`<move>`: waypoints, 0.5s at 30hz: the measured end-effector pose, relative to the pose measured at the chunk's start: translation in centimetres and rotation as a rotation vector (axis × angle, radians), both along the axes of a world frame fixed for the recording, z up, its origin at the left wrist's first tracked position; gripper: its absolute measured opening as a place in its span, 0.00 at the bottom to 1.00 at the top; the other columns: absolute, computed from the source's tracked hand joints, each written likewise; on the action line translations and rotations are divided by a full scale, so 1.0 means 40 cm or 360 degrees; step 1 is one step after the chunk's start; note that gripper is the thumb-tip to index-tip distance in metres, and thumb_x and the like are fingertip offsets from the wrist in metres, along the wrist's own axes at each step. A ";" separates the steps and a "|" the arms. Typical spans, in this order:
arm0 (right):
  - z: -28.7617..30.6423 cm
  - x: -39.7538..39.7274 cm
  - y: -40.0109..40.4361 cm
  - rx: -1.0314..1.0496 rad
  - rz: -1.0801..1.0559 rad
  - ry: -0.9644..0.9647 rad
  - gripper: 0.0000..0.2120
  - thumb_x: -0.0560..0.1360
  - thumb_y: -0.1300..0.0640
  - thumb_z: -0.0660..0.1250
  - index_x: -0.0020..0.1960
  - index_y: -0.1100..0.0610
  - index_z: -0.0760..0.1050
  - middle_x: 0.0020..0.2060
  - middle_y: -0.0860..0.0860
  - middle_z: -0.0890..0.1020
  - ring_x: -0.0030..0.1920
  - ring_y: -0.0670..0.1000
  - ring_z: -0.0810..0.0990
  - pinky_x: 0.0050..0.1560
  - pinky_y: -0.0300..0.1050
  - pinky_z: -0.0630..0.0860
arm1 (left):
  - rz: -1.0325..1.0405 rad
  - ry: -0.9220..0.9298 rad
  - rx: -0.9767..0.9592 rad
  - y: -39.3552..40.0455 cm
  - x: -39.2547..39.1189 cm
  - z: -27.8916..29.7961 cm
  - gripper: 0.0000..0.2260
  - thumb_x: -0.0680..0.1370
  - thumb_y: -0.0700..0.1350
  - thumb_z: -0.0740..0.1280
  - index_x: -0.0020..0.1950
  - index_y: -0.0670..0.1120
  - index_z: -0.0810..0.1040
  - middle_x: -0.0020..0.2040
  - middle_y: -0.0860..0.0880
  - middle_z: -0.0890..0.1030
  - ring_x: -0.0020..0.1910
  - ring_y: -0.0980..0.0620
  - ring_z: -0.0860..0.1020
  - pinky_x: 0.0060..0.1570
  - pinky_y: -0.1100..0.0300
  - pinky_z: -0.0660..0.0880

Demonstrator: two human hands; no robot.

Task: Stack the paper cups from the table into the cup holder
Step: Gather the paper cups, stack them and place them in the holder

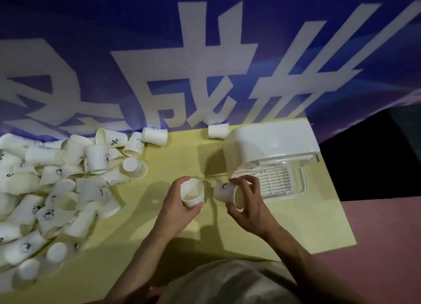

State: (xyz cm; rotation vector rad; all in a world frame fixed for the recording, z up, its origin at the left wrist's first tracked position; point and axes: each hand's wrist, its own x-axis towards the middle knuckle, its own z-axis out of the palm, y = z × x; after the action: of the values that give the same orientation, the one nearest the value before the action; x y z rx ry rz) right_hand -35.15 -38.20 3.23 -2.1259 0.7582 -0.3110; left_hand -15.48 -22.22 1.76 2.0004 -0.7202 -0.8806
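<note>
Most of the job looks undone: a large heap of paper cups (57, 185) covers the left side of the yellow table (296, 224), with a stray cup (218, 131) at the far edge. The left hand (180, 208) grips one cup (192, 192) mouth-up, and the right hand (248, 203) pinches a second cup (227, 193) tilted towards it, near the table's middle. The white cup holder (271, 149) stands at the far right corner; whether it holds any cups cannot be told.
</note>
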 end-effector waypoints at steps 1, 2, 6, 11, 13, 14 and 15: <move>0.007 -0.043 -0.005 0.0007 -0.0005 0.0002 0.28 0.75 0.52 0.73 0.73 0.51 0.69 0.66 0.51 0.64 0.64 0.49 0.73 0.61 0.44 0.78 | -0.0001 -0.0024 0.0003 -0.017 -0.030 0.010 0.34 0.71 0.52 0.79 0.72 0.58 0.67 0.68 0.60 0.71 0.65 0.57 0.72 0.64 0.56 0.74; 0.014 -0.087 -0.010 0.0012 -0.0006 -0.0002 0.29 0.76 0.52 0.73 0.75 0.49 0.69 0.67 0.51 0.63 0.64 0.50 0.74 0.58 0.45 0.80 | -0.0007 -0.0051 0.0005 -0.035 -0.060 0.023 0.35 0.70 0.52 0.80 0.72 0.57 0.66 0.67 0.59 0.71 0.65 0.59 0.71 0.63 0.61 0.71; 0.026 -0.246 -0.052 0.0068 -0.0098 -0.0048 0.34 0.78 0.53 0.74 0.80 0.44 0.64 0.67 0.50 0.65 0.62 0.51 0.76 0.45 0.42 0.83 | -0.0088 -0.0169 -0.0052 -0.123 -0.178 0.065 0.32 0.70 0.52 0.80 0.69 0.55 0.69 0.64 0.61 0.72 0.60 0.66 0.69 0.57 0.76 0.64; 0.020 -0.391 -0.148 0.0122 -0.0331 -0.0062 0.32 0.78 0.47 0.73 0.78 0.46 0.64 0.66 0.44 0.69 0.64 0.47 0.77 0.50 0.48 0.85 | -0.0094 -0.0307 -0.0041 -0.227 -0.299 0.078 0.31 0.69 0.54 0.81 0.68 0.54 0.72 0.63 0.62 0.74 0.60 0.64 0.71 0.56 0.73 0.66; 0.017 -0.432 -0.188 0.0157 -0.0345 -0.0094 0.30 0.78 0.48 0.73 0.76 0.45 0.66 0.66 0.45 0.70 0.64 0.48 0.77 0.50 0.50 0.85 | -0.0095 -0.0328 -0.0065 -0.259 -0.335 0.073 0.31 0.70 0.52 0.80 0.69 0.54 0.71 0.64 0.61 0.73 0.60 0.64 0.70 0.56 0.77 0.64; 0.017 -0.448 -0.206 0.0162 -0.0336 -0.0103 0.29 0.78 0.50 0.74 0.75 0.45 0.67 0.66 0.45 0.69 0.64 0.48 0.77 0.51 0.50 0.85 | -0.0096 -0.0337 -0.0078 -0.274 -0.351 0.070 0.30 0.71 0.51 0.80 0.69 0.54 0.70 0.64 0.60 0.72 0.60 0.64 0.70 0.57 0.78 0.64; 0.016 -0.462 -0.224 0.0165 -0.0323 -0.0116 0.28 0.77 0.51 0.74 0.74 0.44 0.68 0.66 0.46 0.69 0.64 0.48 0.78 0.51 0.50 0.85 | -0.0090 -0.0355 -0.0087 -0.289 -0.365 0.065 0.29 0.72 0.50 0.79 0.69 0.53 0.70 0.64 0.59 0.72 0.60 0.63 0.70 0.57 0.79 0.63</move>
State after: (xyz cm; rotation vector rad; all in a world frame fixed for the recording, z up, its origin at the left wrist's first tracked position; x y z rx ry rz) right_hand -53.62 -47.17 3.88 -1.9337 0.9294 -0.4454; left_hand -30.07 -33.79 4.37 2.0581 -0.9201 -0.6684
